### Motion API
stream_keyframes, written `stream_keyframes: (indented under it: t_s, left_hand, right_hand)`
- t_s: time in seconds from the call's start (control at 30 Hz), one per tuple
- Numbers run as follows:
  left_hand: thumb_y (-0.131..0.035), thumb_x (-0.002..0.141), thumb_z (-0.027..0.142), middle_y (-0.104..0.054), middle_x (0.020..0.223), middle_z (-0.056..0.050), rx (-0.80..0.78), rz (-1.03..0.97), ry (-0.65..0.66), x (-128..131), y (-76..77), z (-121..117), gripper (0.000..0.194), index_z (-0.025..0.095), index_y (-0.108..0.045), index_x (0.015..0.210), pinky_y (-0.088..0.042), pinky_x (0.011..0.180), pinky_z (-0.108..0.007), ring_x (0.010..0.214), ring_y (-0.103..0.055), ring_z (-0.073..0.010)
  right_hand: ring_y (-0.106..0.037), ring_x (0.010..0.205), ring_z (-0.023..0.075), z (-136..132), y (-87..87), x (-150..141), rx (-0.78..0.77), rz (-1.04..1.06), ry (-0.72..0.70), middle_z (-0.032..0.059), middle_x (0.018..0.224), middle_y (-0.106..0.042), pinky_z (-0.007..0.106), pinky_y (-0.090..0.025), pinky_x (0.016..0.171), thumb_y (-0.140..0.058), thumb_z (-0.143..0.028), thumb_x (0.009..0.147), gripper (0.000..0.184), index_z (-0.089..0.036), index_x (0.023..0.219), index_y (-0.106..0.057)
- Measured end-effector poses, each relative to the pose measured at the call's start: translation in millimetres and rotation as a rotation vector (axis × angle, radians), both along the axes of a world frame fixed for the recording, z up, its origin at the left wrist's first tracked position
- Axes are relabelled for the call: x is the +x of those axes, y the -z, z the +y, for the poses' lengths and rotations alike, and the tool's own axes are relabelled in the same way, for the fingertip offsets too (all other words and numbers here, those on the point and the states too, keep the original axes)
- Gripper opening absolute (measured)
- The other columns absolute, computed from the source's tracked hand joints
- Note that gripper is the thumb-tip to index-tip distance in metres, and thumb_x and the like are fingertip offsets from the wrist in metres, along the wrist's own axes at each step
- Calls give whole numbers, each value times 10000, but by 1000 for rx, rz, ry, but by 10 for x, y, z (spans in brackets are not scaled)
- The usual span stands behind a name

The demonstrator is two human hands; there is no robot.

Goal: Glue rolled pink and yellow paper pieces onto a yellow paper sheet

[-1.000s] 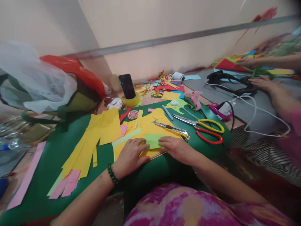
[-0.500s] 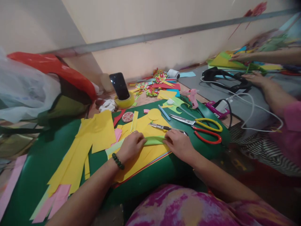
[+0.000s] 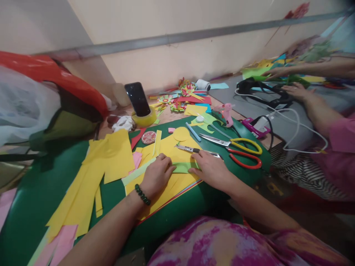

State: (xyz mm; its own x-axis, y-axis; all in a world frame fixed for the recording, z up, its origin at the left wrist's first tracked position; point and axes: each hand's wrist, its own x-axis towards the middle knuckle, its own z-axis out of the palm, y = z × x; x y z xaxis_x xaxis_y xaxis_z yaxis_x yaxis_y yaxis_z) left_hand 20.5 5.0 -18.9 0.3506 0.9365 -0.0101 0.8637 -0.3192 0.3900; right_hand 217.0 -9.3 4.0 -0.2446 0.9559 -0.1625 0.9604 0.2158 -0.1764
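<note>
A small light-green paper piece (image 3: 181,167) lies on a stack of yellow sheets (image 3: 166,184) on the green table (image 3: 41,192). My left hand (image 3: 156,174) presses its left end with curled fingers; a ring and a dark bead bracelet show. My right hand (image 3: 212,168) pins its right end with fingers lying flat and pressed together. Just behind my right hand lies a utility knife (image 3: 191,149).
Yellow and red scissors (image 3: 238,147), a pink glue gun (image 3: 227,112), a phone (image 3: 137,99) propped in a tape roll, yellow and pink offcuts (image 3: 105,159), folded paper ornaments (image 3: 183,98). Bags at left. Another person's hands (image 3: 296,90) work at right among cables.
The green piece, lifted and folded between both hands half a second ago, now lies flat under my fingers. The view has shifted slightly to the left.
</note>
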Motion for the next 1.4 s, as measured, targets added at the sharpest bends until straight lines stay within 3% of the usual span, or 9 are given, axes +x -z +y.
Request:
stream_keyframes:
  t_s: [0.13,0.3,0.47,0.63,0.83,0.97,1.07,1.17,1.4]
  left_hand:
    - [-551,886,247,-568,877,-41,-2,-6,1,-11,4,-19,122,196,-554,775,-416,649,-306,758,-571,-193]
    - [-534,888,236,-578,864,-43,14,-28,11,-24,18,-35,115,196,-558,783,-417,656,-313,760,-564,-195]
    - [-531,879,236,-578,822,-33,30,0,18,-24,13,-37,115,202,-555,772,-408,647,-303,753,-566,-190]
    - [-520,880,237,-585,835,-33,18,33,12,-7,-23,-54,115,202,-556,777,-396,629,-293,752,-572,-188]
    - [-554,823,209,-597,900,-55,65,-89,17,-20,-15,-56,66,194,-575,762,-446,706,-318,825,-588,-208]
    - [-684,699,281,-648,931,-53,-32,-362,-5,-68,-28,-23,311,184,-617,987,-476,733,-315,838,-603,-204]
    - [-632,714,320,-637,691,2,-216,-486,-18,-100,-67,-4,171,178,-656,807,-435,605,-254,652,-563,-152]
    - [-606,707,367,-549,529,31,-293,-583,-60,-116,-114,2,215,174,-617,613,-356,498,-217,525,-469,-111]
    - [-610,676,465,-613,525,-14,-377,-706,-144,-140,-183,10,325,163,-627,557,-319,437,-202,462,-427,-93]
  right_hand:
    - [-588,1070,274,21,-2,8,13,41,-55,102,1084,-640,319,-476,721,-662,-348,850,203,-184,967,-632]
    - [-634,1004,280,34,3,20,-21,48,-1,98,1080,-673,337,-459,733,-669,-388,837,357,-168,1106,-586]
    - [-639,983,266,29,-7,26,-20,9,-24,90,1055,-674,315,-434,710,-645,-424,851,249,-188,927,-623]
    - [-662,915,271,29,-14,29,-41,-5,34,88,1022,-703,304,-404,657,-670,-478,816,388,-178,1051,-601]
    - [-627,851,200,22,-7,49,15,54,-68,40,903,-682,260,-328,603,-672,-366,833,165,-208,788,-648]
    - [-579,720,144,13,-8,70,47,209,-53,-1,776,-661,236,-309,588,-681,-300,818,121,-213,743,-642]
    - [-534,639,124,22,4,80,20,368,5,-27,691,-625,233,-313,576,-671,-301,801,137,-207,714,-623]
    - [-522,637,127,61,59,80,20,596,50,-31,658,-599,236,-342,582,-657,-324,773,170,-195,678,-599]
    - [-571,574,141,168,216,23,-68,1168,234,-9,626,-634,255,-414,554,-730,-453,641,319,-177,758,-620]
